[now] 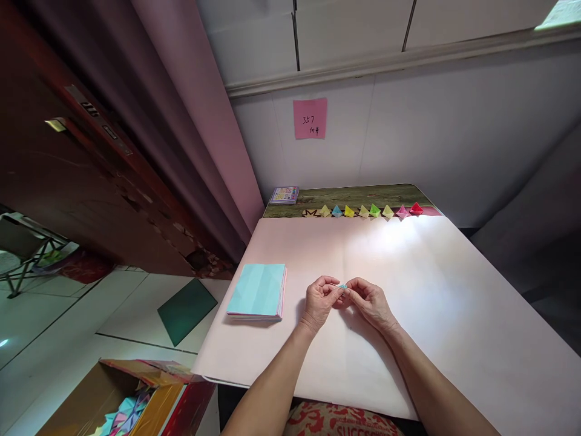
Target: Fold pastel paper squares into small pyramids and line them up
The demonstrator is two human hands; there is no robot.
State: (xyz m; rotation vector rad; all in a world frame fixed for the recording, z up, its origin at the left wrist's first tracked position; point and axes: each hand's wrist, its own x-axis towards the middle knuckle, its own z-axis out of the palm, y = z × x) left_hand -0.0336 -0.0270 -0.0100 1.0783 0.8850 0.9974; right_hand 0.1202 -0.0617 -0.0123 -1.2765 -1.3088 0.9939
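My left hand (321,298) and my right hand (368,300) meet over the middle of the table. Between their pinched fingertips is a small piece of light blue folded paper (344,287), mostly covered by the fingers. Thumbs and forefingers of both hands press on it from either side. To the left of my hands lies a stack of square paper (258,290), light blue on top with pink and white edges showing below. Along the far side stands a row of small folded paper shapes, among them a blue one (336,211), a green one (374,210) and a red one (416,209).
White paper covers the table (290,242). A small printed packet (284,194) lies at its far left corner. On the wall hangs a pink note (310,118). A cardboard box (77,399) with colourful folded paper stands on the floor, near a dark green sheet (187,311).
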